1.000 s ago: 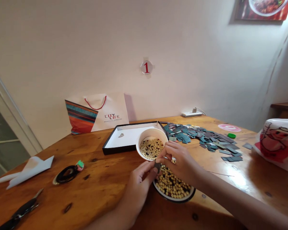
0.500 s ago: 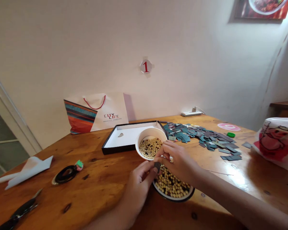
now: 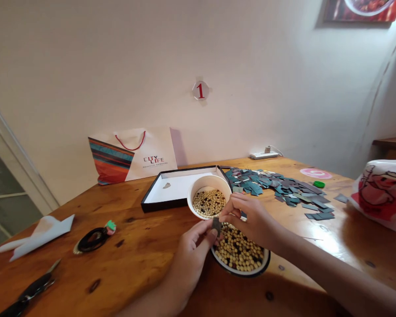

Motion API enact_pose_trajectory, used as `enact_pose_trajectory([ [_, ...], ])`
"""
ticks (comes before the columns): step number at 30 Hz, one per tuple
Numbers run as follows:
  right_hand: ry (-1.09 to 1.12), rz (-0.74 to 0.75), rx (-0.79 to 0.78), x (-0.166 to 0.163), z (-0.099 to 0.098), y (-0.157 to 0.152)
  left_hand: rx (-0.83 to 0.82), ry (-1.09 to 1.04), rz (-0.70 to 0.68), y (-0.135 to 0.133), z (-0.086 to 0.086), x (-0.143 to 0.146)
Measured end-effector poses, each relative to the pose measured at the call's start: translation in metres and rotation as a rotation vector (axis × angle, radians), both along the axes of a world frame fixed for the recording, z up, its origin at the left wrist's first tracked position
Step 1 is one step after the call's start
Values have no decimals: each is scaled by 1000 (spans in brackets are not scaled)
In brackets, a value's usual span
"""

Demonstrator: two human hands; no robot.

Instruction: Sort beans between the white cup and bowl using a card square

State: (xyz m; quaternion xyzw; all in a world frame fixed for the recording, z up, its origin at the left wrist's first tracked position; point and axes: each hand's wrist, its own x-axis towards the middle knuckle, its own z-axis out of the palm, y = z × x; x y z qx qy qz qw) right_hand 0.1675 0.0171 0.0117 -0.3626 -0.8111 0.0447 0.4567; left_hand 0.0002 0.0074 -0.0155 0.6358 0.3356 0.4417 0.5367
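Observation:
My left hand [image 3: 192, 250] pinches a small dark grey tile [image 3: 216, 225] between thumb and fingers, just above the left rim of a dark-rimmed bowl [image 3: 264, 263] full of pale and dark beans. My right hand [image 3: 251, 219] hovers over that bowl with its fingers curled together at the tile; what it holds, if anything, is hidden. A white paper cup [image 3: 208, 182] with beans stands just behind both hands.
A black-edged white tray [image 3: 178, 186] lies behind the cup. A heap of teal and grey tiles [image 3: 277, 189] spreads to the right. A printed plastic bag [image 3: 381, 193], a paper gift bag [image 3: 132, 154], black tape roll [image 3: 92, 240], folded white paper [image 3: 36, 231] and scissors [image 3: 26, 295] lie around.
Both hands stay at the tile over the bowl. The view has shifted slightly, and the right hand's fingers have moved a little over the beans.

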Motion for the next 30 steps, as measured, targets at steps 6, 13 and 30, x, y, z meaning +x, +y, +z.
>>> enact_pose_trajectory([
  [6,-39,-21,28,-6,0,0,19,22,-8,-2,2,1],
  [13,-40,-28,-6,-13,6,-3,52,39,13,-3,3,4],
  [30,-285,-118,159,-8,3,-7,-108,-77,68,-1,2,2],
])
